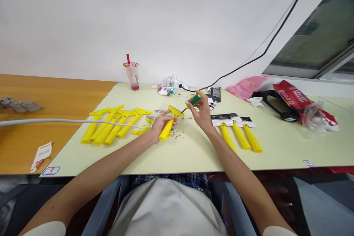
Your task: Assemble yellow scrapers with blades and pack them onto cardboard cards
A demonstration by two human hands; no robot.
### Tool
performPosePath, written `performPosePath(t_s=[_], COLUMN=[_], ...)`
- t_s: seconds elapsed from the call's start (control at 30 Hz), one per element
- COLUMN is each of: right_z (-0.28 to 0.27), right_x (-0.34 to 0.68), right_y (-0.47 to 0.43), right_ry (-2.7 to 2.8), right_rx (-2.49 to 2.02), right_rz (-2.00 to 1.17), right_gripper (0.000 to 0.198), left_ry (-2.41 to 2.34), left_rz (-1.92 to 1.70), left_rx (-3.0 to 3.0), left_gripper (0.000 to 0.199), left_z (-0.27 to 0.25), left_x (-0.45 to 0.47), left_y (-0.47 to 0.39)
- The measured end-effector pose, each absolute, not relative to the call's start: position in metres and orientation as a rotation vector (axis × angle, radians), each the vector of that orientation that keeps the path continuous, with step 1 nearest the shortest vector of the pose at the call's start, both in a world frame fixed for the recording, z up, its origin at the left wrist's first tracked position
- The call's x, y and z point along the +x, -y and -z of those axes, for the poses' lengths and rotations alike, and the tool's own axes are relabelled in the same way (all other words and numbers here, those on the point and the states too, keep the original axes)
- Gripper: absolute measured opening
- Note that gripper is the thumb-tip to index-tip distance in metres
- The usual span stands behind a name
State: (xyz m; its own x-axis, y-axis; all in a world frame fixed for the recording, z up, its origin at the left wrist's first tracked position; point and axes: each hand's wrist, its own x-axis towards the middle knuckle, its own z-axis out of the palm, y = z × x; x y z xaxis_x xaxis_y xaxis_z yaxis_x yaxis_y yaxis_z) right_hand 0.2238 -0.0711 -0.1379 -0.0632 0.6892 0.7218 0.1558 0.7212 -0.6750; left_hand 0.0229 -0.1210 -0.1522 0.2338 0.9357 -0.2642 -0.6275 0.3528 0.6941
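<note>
- Two hands work above the pale worktop (pixel 276 143), just in front of my chest.
- My left hand (pixel 160 122) is wrapped around the handle of a yellow scraper (pixel 169 123), its head tilted up.
- My right hand (pixel 202 112) grips a green-handled screwdriver (pixel 193 102), tip at the scraper's head.
- Small screws (pixel 178 134) lie scattered just beneath.
- Bare yellow scrapers (pixel 113 125) lie to the left; three packaged scrapers (pixel 240 132) lie to the right.
</note>
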Motion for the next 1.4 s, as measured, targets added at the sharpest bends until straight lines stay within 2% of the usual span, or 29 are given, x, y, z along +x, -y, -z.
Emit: performPosePath(t_s=[0.23, 0.37, 0.6, 0.7, 0.83, 0.97, 1.17, 1.33, 1.4], right_z=[0.140, 0.139, 0.141, 0.140, 0.138, 0.139, 0.140, 0.142, 0.145], right_x=[0.222, 0.223, 0.225, 0.225, 0.225, 0.225, 0.224, 0.225, 0.225], right_y=[0.071, 0.071, 0.068, 0.068, 0.069, 0.067, 0.069, 0.067, 0.065], right_ry=[1.649, 1.586, 1.573, 1.552, 1.539, 1.526, 1.591, 1.550, 1.554], right_rx=[-0.674, -0.714, -0.684, -0.698, -0.633, -0.712, -0.655, -0.777, -0.739], right_rz=[-0.573, -0.498, -0.556, -0.503, -0.590, -0.525, -0.570, -0.396, -0.450], right_gripper=[0.078, 0.085, 0.080, 0.079, 0.079, 0.086, 0.074, 0.070, 0.068], left_ry=[-0.736, -0.700, -0.677, -0.675, -0.665, -0.674, -0.680, -0.666, -0.667], left_rz=[-1.162, -1.172, -1.206, -1.194, -1.206, -1.224, -1.247, -1.281, -1.279], left_rx=[0.503, 0.485, 0.427, 0.444, 0.464, 0.451, 0.444, 0.457, 0.460], left_gripper=[0.066, 0.072, 0.078, 0.077, 0.072, 0.067, 0.069, 0.077, 0.079], left_z=[0.159, 0.159, 0.152, 0.152, 0.151, 0.148, 0.149, 0.149, 0.147], left_x=[0.023, 0.023, 0.023, 0.023, 0.022, 0.021, 0.019, 0.015, 0.014], left_y=[0.118, 0.118, 0.117, 0.118, 0.117, 0.116, 0.114, 0.112, 0.112])
